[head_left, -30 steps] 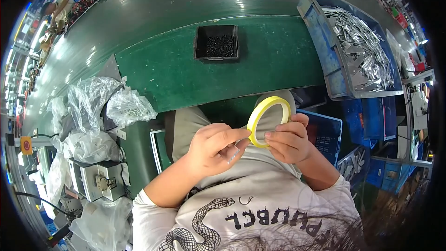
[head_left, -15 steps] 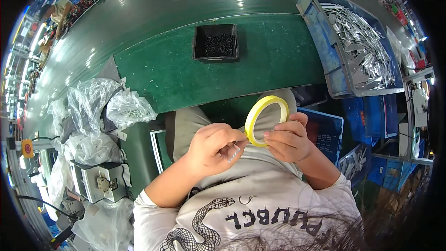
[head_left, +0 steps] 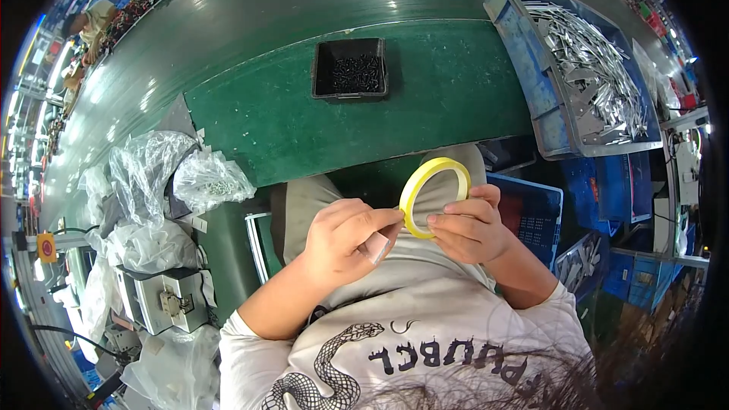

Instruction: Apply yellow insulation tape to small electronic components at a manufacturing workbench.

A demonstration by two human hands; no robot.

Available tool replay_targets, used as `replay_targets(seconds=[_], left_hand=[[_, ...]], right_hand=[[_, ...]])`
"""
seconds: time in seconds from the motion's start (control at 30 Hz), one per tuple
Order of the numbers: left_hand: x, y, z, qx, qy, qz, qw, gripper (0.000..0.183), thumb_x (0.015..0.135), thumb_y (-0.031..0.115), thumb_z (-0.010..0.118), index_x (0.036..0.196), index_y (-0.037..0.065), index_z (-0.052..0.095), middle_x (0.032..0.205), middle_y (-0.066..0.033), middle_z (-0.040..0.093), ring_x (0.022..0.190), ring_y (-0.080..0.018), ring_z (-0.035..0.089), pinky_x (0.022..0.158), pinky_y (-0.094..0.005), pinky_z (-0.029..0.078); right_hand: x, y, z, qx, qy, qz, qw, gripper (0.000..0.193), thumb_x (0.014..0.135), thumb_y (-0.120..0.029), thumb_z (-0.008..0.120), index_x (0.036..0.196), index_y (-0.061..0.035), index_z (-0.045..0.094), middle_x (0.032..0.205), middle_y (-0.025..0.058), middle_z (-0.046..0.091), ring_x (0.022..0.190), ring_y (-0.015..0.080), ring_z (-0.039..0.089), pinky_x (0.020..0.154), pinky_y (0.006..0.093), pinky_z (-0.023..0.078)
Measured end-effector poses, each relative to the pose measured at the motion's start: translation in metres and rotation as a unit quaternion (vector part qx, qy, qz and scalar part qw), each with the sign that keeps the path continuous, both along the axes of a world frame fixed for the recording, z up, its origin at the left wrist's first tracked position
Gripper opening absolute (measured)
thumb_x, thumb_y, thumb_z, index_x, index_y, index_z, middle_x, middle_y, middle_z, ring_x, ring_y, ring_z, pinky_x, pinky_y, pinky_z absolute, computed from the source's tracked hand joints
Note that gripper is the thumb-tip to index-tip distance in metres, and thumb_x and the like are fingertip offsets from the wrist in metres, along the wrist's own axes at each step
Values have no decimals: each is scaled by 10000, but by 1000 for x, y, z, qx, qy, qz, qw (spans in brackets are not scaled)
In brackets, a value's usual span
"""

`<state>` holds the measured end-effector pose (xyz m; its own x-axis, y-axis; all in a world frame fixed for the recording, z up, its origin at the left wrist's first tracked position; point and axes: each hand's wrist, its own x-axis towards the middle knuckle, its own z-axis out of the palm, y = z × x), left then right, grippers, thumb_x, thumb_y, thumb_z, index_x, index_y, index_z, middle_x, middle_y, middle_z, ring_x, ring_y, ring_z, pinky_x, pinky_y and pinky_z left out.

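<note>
A roll of yellow tape (head_left: 412, 196) is held upright over my lap, its ring facing me at a slant. My right hand (head_left: 472, 229) grips its right side, thumb and fingers closed on the rim. On the opposite rim, the pinched fingertips of my left hand (head_left: 345, 239) touch the tape; whether they hold a loose end is too small to tell. Tucked under the fingers of that same hand is a small flat pale piece (head_left: 374, 246), with part of it hidden by the palm.
On the green table (head_left: 440, 68) stands a black tray (head_left: 314, 76) of small dark parts. A blue bin (head_left: 543, 106) of metal strips is at right, a blue crate (head_left: 558, 220) below. Clear plastic bags (head_left: 140, 175) and a grey metal box (head_left: 156, 300) lie at left.
My left hand has turned slightly, so the flat piece under its fingers shows a broader face. The tape roll and my right hand have barely moved.
</note>
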<state>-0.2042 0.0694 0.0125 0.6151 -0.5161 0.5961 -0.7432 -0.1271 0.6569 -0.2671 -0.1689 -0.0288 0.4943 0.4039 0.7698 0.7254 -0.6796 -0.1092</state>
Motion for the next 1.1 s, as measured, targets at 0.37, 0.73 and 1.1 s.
replay_targets(seconds=[0.37, 0.73, 1.1], left_hand=[[1, -3, 1, 41, 59, 5, 997, 253, 701, -77, 749, 897, 58, 664, 655, -25, 602, 489, -145, 517, 476, -269, 404], [0, -1, -10, 20, 51, 23, 998, 282, 686, -85, 735, 916, 53, 649, 720, -43, 639, 534, -150, 558, 492, -267, 419], [-6, -1, -9, 12, 66, 10, 998, 299, 695, -86, 741, 955, 30, 650, 693, -46, 622, 538, -149, 561, 487, -262, 406]], right_hand=[[0, -4, -5, -19, -8, 22, 1000, 280, 712, -127, 832, 941, -169, 678, 1061, -105, 669, 995, 95, 579, 952, 365, 376], [-2, -2, -4, -10, 19, 39, 999, 267, 705, -118, 819, 925, -139, 671, 1098, -49, 682, 857, 114, 596, 846, 345, 383], [-1, 0, -4, -9, 2, 38, 999, 267, 698, -117, 823, 923, -131, 680, 1088, -43, 675, 817, 105, 590, 823, 328, 377]])
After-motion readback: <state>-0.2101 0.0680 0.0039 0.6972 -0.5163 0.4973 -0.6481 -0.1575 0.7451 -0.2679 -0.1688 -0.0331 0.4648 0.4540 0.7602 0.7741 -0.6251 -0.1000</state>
